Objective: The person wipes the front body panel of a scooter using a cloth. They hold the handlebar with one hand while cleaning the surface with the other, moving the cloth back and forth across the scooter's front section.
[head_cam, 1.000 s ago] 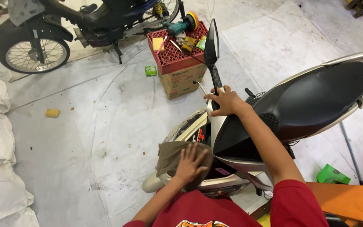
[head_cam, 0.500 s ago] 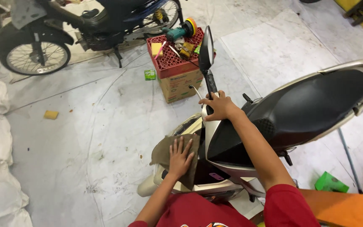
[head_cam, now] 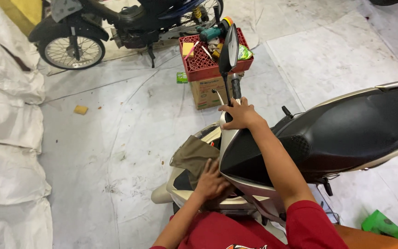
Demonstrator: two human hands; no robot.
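Note:
A cream scooter (head_cam: pixel 194 189) with a black seat (head_cam: pixel 355 133) stands below me. My left hand (head_cam: pixel 212 183) presses an olive-brown cloth (head_cam: pixel 193 154) flat against the scooter's front body panel. My right hand (head_cam: pixel 238 114) grips the handlebar at the base of the mirror stem, just below the black mirror (head_cam: pixel 229 50). Both forearms reach forward from red sleeves.
A red crate (head_cam: pixel 203 62) of tools sits on a cardboard box (head_cam: pixel 206 92) ahead of the scooter. A dark motorcycle (head_cam: pixel 116 27) is parked at the back. White sacks (head_cam: pixel 5 138) line the left. A green packet (head_cam: pixel 382 224) lies at lower right, a yellow sponge (head_cam: pixel 80 109) on the floor.
My left hand slid with the cloth along the front panel, rightward toward the seat. My right hand stayed on the handlebar. The view shifted slightly.

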